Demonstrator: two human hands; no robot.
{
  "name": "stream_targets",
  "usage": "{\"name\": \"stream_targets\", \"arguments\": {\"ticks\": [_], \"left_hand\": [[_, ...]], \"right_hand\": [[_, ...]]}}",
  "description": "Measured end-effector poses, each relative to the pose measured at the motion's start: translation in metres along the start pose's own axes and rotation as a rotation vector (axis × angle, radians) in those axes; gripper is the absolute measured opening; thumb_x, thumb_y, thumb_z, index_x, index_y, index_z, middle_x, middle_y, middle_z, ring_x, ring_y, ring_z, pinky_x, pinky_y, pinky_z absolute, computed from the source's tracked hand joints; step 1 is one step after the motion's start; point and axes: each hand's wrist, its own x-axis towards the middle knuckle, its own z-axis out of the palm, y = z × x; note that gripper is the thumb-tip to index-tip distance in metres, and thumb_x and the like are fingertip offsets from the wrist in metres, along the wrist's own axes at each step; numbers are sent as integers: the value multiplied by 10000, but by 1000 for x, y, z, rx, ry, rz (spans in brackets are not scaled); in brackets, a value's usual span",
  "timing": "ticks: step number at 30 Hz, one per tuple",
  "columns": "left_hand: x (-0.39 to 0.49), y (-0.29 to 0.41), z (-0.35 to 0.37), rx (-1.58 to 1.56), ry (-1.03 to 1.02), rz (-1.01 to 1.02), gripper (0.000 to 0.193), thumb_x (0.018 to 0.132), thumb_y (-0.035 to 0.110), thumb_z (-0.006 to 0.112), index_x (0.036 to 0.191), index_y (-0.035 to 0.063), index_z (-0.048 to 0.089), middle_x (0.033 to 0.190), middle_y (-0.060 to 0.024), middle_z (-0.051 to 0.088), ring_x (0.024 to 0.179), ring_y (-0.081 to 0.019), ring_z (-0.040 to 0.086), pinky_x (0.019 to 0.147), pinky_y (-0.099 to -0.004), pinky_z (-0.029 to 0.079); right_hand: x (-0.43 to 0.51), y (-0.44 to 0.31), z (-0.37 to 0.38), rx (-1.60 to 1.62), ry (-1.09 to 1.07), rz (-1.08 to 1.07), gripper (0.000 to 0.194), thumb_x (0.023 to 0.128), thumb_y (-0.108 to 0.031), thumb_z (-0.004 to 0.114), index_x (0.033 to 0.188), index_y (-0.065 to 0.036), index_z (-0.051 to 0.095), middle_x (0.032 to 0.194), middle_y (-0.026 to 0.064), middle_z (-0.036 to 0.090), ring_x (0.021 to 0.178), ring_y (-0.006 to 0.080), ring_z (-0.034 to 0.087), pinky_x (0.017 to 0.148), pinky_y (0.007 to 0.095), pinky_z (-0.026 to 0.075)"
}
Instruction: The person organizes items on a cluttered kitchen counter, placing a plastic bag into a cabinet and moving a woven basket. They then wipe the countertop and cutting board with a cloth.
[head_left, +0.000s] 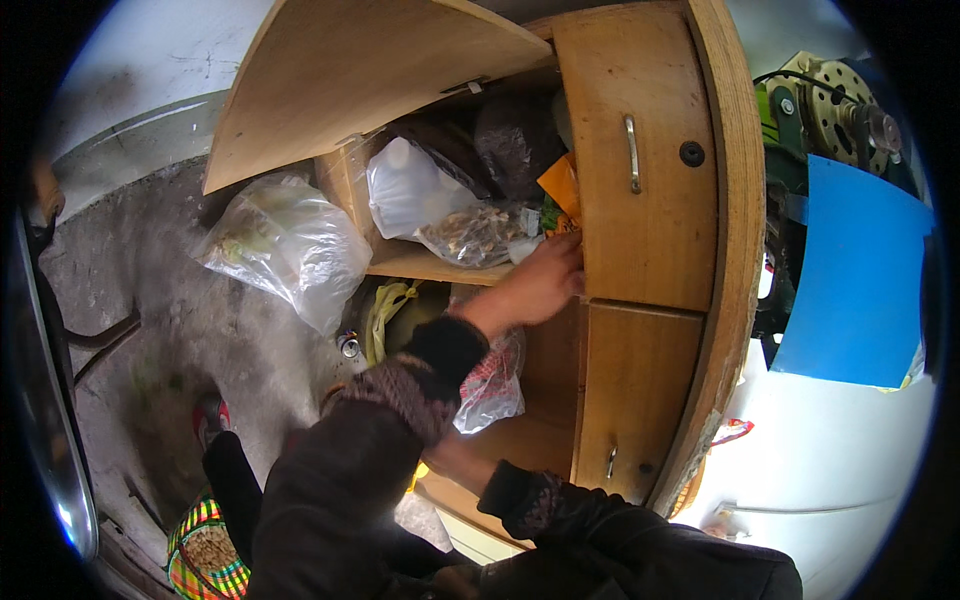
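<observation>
My left hand (536, 281) reaches into an open wooden cabinet (480, 273). Its fingers are at the edge of a wooden front panel (645, 225) with a metal handle, and the fingertips are partly hidden there. Just above them an orange packet (562, 186) shows. Beside the hand, on the shelf, lies a clear bag of dried brown pieces (472, 234), with a white plastic bag (412, 187) further left. My right hand (459, 461) is lower down, its fingers hidden behind my left sleeve. A bit of something yellow (420, 474) shows next to it.
An open wooden door (360, 67) juts out overhead. A bulging clear plastic bag (292, 240) is left of the shelf. Below are a red-patterned bag (491, 382) and a can (349, 345). A checked basket (199, 514) stands at lower left; machinery (832, 105) is at right.
</observation>
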Motion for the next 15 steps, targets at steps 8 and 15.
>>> {"name": "stream_targets", "arguments": {"ticks": [8, 15], "left_hand": [[-33, 58, -95, 541, 619, 102, 245, 735, 1, 550, 978, -7, 581, 1075, -178, 549, 1076, -350, 483, 971, -435, 352], [-50, 97, -258, 599, 787, -67, 478, 756, 80, 631, 1202, 11, 472, 1124, -124, 546, 1065, -208, 498, 926, -312, 373]], "right_hand": [[6, 11, 0, 633, -129, 251, 248, 922, -169, 491, 1142, -54, 484, 1021, 47, 580, 877, 110, 561, 769, 249, 448], [-18, 7, 17, 599, -204, 379, 222, 922, -187, 495, 1099, -53, 493, 972, 57, 586, 850, 128, 578, 741, 253, 463]]}}
